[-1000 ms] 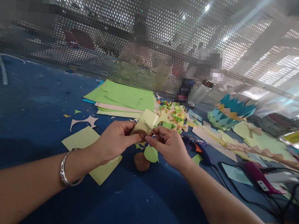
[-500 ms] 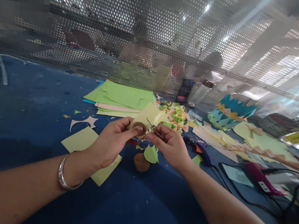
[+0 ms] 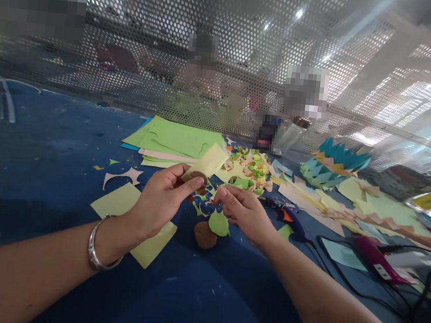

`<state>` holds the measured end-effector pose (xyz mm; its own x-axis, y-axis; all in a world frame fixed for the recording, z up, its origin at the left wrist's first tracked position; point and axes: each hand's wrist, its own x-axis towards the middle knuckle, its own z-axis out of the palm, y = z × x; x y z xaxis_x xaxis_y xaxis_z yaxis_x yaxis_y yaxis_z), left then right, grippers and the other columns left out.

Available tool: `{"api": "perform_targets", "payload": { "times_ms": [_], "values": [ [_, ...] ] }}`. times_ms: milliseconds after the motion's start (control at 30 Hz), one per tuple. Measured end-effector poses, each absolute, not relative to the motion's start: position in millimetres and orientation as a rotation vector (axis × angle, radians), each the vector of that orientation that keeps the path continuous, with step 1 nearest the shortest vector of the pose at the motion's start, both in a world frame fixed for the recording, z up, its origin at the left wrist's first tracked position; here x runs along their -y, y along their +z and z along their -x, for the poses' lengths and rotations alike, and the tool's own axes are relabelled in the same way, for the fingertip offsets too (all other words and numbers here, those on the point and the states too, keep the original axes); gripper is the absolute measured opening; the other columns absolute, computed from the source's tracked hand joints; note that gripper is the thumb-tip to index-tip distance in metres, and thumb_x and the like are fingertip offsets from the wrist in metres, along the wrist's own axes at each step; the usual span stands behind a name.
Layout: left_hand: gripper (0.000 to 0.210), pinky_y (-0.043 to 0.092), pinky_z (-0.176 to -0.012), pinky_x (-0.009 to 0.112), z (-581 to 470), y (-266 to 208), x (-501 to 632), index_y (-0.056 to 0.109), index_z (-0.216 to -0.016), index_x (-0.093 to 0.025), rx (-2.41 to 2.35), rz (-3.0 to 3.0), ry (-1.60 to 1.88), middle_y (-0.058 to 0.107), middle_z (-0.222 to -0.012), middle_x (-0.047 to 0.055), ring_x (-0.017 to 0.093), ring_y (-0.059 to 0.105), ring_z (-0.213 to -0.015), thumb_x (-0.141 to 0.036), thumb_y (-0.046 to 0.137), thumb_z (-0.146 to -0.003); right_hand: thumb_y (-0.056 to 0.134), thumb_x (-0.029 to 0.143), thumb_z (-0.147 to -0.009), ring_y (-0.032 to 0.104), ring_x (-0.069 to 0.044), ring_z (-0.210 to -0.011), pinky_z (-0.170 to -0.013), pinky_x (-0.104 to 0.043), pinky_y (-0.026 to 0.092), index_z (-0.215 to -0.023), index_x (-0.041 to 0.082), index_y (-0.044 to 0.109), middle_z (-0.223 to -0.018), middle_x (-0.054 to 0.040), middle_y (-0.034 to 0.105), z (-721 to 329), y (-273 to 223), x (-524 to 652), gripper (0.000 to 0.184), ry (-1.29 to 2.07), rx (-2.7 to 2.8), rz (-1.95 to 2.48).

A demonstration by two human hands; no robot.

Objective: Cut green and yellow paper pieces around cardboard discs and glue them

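My left hand (image 3: 163, 194) is closed, thumb on top, around a pale yellow paper sheet (image 3: 212, 159) with a round brown paper disc (image 3: 197, 176) pressed against it. Just to the right, my right hand (image 3: 243, 208) is closed with its fingertips pinched together. The small scissors that showed in it a moment ago are now hidden by the fingers or too thin to make out. On the table below and between the hands lie a brown paper circle (image 3: 205, 236) and a light green paper circle (image 3: 219, 224), partly overlapping. Two pale yellow paper pieces (image 3: 117, 200) lie under my left forearm.
Green paper sheets (image 3: 179, 137) are stacked at the back, beside a heap of small paper cuttings (image 3: 255, 168). To the right are a glue gun (image 3: 294, 222) with its cable, a magenta power strip (image 3: 380, 258), paper strips and a zigzag-edged blue paper crown (image 3: 334, 164). A perforated metal screen (image 3: 144, 72) stands behind.
The thin scissor blade between my hands has gone out of sight. The yellow paper and brown disc in my left hand have tilted. My right fingers have drawn slightly away from the paper.
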<state>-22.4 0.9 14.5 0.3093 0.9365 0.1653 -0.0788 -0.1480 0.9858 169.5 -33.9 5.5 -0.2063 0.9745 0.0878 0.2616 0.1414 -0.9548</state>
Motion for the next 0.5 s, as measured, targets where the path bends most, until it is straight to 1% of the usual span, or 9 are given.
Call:
{"api": "perform_targets", "payload": {
  "times_ms": [133,300,500],
  "values": [
    [0.015,0.045,-0.071,0.026,21.3,12.3,0.2,0.066,-0.088,-0.02,-0.79,-1.429,1.044,0.065,-0.082,0.001,0.015,0.057,-0.076,-0.035,0.068,-0.086,0.052,0.059,-0.095,0.024,-0.007,-0.046,-0.042,-0.022,0.019,-0.073,0.018,0.057,-0.053,0.0083,0.029,-170.0,5.5,33.4,0.047,1.105,1.603,1.22],
    [0.015,0.041,-0.067,0.025,20.7,13.0,2.8,0.067,-0.082,-0.02,-0.777,-1.43,0.987,0.062,-0.075,-0.001,0.012,0.052,-0.071,-0.034,0.07,-0.085,0.054,0.061,-0.093,0.024,-0.006,-0.046,-0.042,-0.022,0.019,-0.07,0.018,0.055,-0.053,0.0081,0.029,-170.9,4.6,33.4,0.049,1.067,1.628,1.214],
    [0.019,0.04,-0.067,0.027,19.6,12.6,4.6,0.068,-0.083,-0.018,-0.784,-1.417,0.941,0.064,-0.077,0.0,0.013,0.053,-0.073,-0.037,0.072,-0.084,0.055,0.06,-0.093,0.026,-0.006,-0.046,-0.043,-0.022,0.021,-0.068,0.018,0.053,-0.052,0.0081,0.031,-170.8,3.6,33.6,0.049,1.024,1.648,1.215]
  ]
}}
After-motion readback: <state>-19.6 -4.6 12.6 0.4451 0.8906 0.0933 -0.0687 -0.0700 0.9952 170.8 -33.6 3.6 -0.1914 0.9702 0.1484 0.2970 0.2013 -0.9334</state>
